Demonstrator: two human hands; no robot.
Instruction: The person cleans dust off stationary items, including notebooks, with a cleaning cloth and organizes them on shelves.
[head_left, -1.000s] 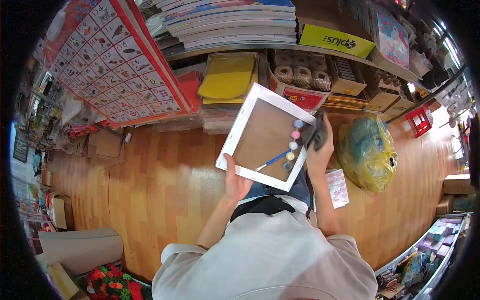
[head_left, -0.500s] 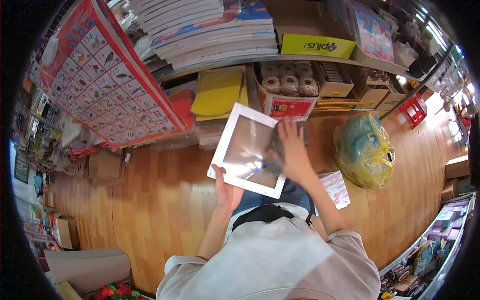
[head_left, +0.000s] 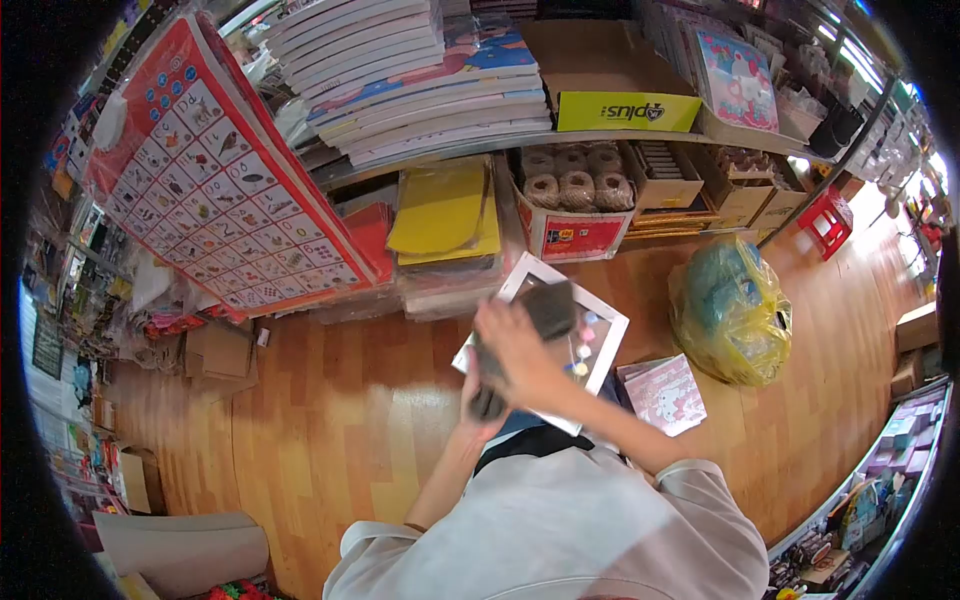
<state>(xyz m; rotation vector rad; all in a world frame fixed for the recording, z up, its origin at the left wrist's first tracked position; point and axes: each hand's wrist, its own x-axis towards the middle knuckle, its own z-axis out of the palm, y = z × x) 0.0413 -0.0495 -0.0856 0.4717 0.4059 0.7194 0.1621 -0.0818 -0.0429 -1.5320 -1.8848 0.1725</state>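
A white-rimmed picture frame [head_left: 610,348] with a glossy pane is held tilted above my lap. Small pale and coloured spots show on the right part of its pane. My right hand [head_left: 518,352] is closed on a dark grey cloth [head_left: 550,308] and presses it against the pane, hiding much of the frame's left side. At the lower left edge, my left hand [head_left: 478,425] grips the frame from below; part of the cloth hangs over its fingers.
On the wood floor to the right lie a pink-patterned booklet [head_left: 665,395] and a full yellow plastic bag [head_left: 732,312]. Ahead stands a shelf with stacked books [head_left: 430,110], yellow folders [head_left: 440,215] and a box of twine rolls [head_left: 575,225]. A red stool [head_left: 828,222] is farther right.
My right hand has swept the cloth from the frame's right side to its left. The frame has turned and shifted right and nearer my body.
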